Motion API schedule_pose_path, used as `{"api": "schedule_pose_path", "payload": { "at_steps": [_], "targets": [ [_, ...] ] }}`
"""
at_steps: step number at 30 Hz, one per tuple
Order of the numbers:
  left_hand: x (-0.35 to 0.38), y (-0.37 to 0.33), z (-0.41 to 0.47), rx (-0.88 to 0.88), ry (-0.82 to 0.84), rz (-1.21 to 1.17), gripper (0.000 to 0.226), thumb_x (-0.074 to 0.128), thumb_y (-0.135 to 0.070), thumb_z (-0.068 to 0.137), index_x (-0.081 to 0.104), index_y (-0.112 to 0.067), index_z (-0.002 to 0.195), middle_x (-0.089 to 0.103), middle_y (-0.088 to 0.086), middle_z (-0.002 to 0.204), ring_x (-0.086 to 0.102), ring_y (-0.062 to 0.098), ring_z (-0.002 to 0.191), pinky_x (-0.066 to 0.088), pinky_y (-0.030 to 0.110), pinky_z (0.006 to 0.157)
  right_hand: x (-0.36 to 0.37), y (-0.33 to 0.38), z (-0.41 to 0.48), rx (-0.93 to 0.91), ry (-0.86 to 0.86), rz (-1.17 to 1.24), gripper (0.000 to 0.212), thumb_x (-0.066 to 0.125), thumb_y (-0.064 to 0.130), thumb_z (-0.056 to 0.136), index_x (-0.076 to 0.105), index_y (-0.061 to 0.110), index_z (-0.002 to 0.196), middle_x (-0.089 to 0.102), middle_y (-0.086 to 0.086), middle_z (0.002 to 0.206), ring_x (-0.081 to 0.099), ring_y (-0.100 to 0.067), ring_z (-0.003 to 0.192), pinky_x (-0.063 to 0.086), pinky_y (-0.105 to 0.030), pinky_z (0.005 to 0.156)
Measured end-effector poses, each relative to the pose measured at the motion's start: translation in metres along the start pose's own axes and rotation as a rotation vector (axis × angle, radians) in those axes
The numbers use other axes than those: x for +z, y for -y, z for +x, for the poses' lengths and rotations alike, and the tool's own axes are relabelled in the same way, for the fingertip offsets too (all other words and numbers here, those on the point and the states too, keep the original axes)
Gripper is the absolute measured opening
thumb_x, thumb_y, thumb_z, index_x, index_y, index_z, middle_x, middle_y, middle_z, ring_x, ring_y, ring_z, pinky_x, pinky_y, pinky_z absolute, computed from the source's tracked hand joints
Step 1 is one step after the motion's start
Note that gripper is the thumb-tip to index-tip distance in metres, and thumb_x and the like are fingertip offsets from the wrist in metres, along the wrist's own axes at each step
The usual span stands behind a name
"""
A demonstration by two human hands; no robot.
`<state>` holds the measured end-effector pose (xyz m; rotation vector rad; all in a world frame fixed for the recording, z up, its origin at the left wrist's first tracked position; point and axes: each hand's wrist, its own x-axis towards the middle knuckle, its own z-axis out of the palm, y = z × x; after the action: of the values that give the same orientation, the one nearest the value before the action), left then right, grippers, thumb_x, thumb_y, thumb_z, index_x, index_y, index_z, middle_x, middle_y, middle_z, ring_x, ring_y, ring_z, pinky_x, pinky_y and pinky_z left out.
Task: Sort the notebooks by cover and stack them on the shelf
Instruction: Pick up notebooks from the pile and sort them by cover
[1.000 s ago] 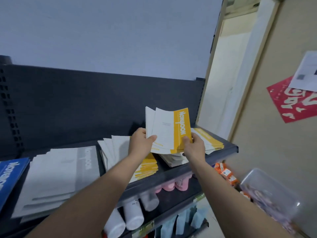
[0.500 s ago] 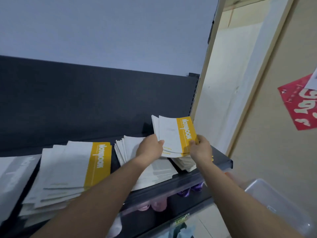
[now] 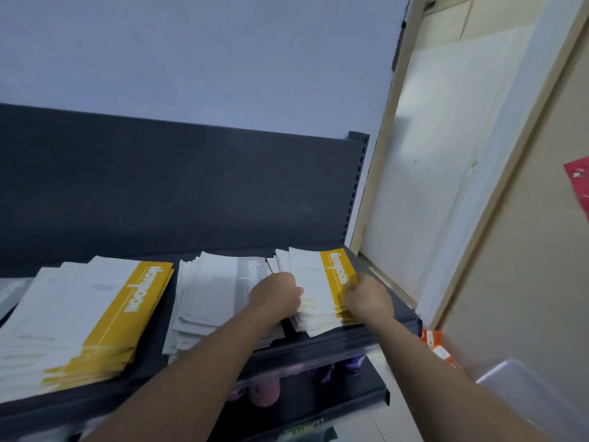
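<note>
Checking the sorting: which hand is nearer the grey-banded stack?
Left. The left hand lies over the right edge of the grey-banded stack; the right hand grips the far side of the neighbouring yellow stack.

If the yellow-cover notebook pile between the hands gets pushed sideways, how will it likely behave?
The yellow notebook pile would probably shear rather than move as one: its edges are already fanned. The thin covers look smooth, so likely slippery. Left hand and right hand bracket it, which should help.

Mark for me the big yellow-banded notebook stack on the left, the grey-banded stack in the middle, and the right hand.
Yellow-banded white notebook stack, left (image 3: pixel 134 301): head view, on the top cover's yellow band.
Grey-banded white notebook stack, middle (image 3: pixel 216 288): head view, on the top cover's white area.
Right hand (image 3: pixel 369 296): head view, back of the hand.
</note>
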<state>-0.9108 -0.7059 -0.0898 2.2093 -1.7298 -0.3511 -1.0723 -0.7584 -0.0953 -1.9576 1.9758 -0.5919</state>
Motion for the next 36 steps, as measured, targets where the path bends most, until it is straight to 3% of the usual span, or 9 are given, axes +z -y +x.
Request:
{"api": "schedule_pose_path", "payload": {
  "at_steps": [7,12,16,18,20,23,28,32,36],
  "targets": [
    [0.001,-0.002,0.000,-0.005,-0.029,0.085,0.035,0.039,-0.037,0.100,0.058,-0.010,0.110,0.059,0.007,0.119,0.056,0.025,0.109,0.041,0.032,0.081,-0.001,0.001,-0.001,-0.037,-0.014,-0.185,0.040,0.045,0.033,0.093,0.053,0.013,0.127,0.048,-0.014,0.133,0.041,-0.032,0.125,0.041,-0.038,0.097],
    [-0.015,0.010,-0.007,-0.021,-0.187,0.093,0.022,0.042,-0.028,0.095,0.054,-0.012,0.086,0.061,0.004,0.106,0.057,0.024,0.099,0.040,0.031,0.072,-0.001,0.029,-0.002,-0.272,-0.061,-0.197,0.046,0.049,0.033,0.094,0.046,0.018,0.137,0.045,-0.011,0.137,0.039,-0.030,0.127,0.037,-0.039,0.100],
    [-0.044,0.042,-0.023,-0.025,-0.310,0.244,0.020,0.043,-0.024,0.096,0.058,-0.012,0.093,0.062,0.006,0.105,0.058,0.025,0.097,0.041,0.030,0.068,0.009,0.071,-0.015,-0.485,-0.022,-0.138,0.046,0.050,0.033,0.094,0.046,0.017,0.136,0.047,-0.008,0.136,0.042,-0.028,0.125,0.039,-0.037,0.098],
    [-0.061,0.065,-0.037,-0.035,-0.378,0.366,0.022,0.045,-0.028,0.097,0.061,-0.013,0.102,0.061,0.006,0.111,0.058,0.026,0.105,0.043,0.033,0.077,0.017,0.097,-0.026,-0.591,0.021,-0.112,0.044,0.051,0.032,0.094,0.046,0.016,0.135,0.048,-0.007,0.134,0.044,-0.026,0.124,0.040,-0.036,0.098],
    [-0.077,0.092,-0.053,-0.081,-0.421,0.462,0.025,0.047,-0.027,0.095,0.062,-0.016,0.111,0.060,0.003,0.116,0.056,0.025,0.111,0.042,0.032,0.084,0.026,0.124,-0.039,-0.680,0.047,-0.106,0.045,0.051,0.032,0.094,0.045,0.016,0.135,0.048,-0.006,0.134,0.045,-0.026,0.124,0.039,-0.036,0.098],
    [-0.098,0.135,-0.082,-0.202,-0.453,0.534,0.019,0.050,-0.021,0.091,0.062,-0.016,0.105,0.059,0.003,0.111,0.055,0.024,0.107,0.039,0.032,0.080,0.042,0.162,-0.062,-0.791,0.071,-0.104,0.047,0.051,0.033,0.094,0.043,0.017,0.138,0.047,-0.005,0.136,0.043,-0.026,0.125,0.037,-0.037,0.101],
    [-0.131,0.204,-0.137,-0.365,-0.485,0.589,0.029,0.048,-0.030,0.095,0.057,-0.015,0.119,0.056,0.004,0.118,0.052,0.024,0.113,0.040,0.033,0.089,0.066,0.228,-0.112,-0.974,0.106,-0.082,0.049,0.052,0.034,0.095,0.042,0.018,0.140,0.045,-0.004,0.138,0.042,-0.025,0.126,0.036,-0.038,0.102],
    [-0.154,0.253,-0.188,-0.505,-0.509,0.611,0.024,0.049,-0.026,0.094,0.058,-0.011,0.110,0.057,0.007,0.114,0.054,0.027,0.109,0.041,0.035,0.086,0.086,0.281,-0.163,-1.114,0.132,-0.069,0.048,0.051,0.034,0.095,0.041,0.019,0.140,0.044,-0.004,0.139,0.041,-0.026,0.126,0.036,-0.037,0.103],
    [-0.177,0.302,-0.240,-0.629,-0.512,0.629,0.027,0.048,-0.030,0.095,0.056,-0.012,0.115,0.056,0.006,0.114,0.054,0.027,0.109,0.041,0.035,0.086,0.107,0.332,-0.221,-1.230,0.160,-0.067,0.047,0.052,0.033,0.095,0.043,0.019,0.138,0.045,-0.004,0.138,0.042,-0.026,0.124,0.036,-0.037,0.100]
  ]
}}
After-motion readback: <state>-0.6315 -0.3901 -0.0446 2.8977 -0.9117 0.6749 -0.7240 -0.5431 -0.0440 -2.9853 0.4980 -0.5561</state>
